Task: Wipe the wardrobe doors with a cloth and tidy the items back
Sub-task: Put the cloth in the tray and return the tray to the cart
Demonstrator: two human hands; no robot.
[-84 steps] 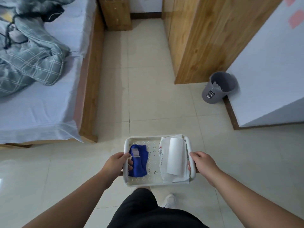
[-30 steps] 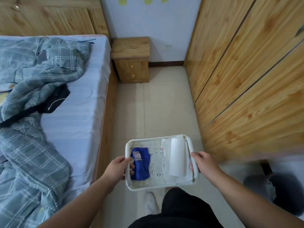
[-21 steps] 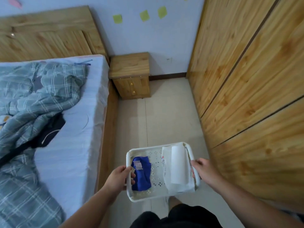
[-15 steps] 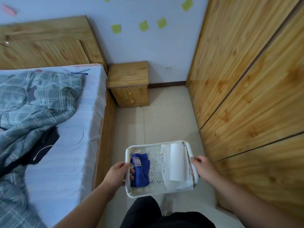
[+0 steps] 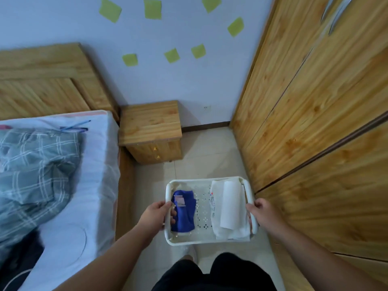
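Observation:
I carry a white perforated plastic basket (image 5: 204, 180) in front of my waist. My left hand (image 5: 156, 215) grips its left rim and my right hand (image 5: 261, 213) grips its right handle. A folded blue cloth (image 5: 184, 211) with a small label lies in the basket's left half. A white paper-towel roll (image 5: 231, 203) lies on its plastic wrapper in the right half. The wooden wardrobe doors (image 5: 315, 122) stand shut along my right side, close to the basket.
A wooden nightstand (image 5: 151, 131) stands ahead against the wall with green sticky notes. The bed (image 5: 84, 185) with a plaid quilt and wooden headboard fills the left. A narrow strip of tiled floor (image 5: 201, 152) runs between bed and wardrobe.
I turned from the room's open floor by the grey bin into the aisle between bed and wardrobe. The nightstand has come nearer. Both hands keep the same hold on the basket.

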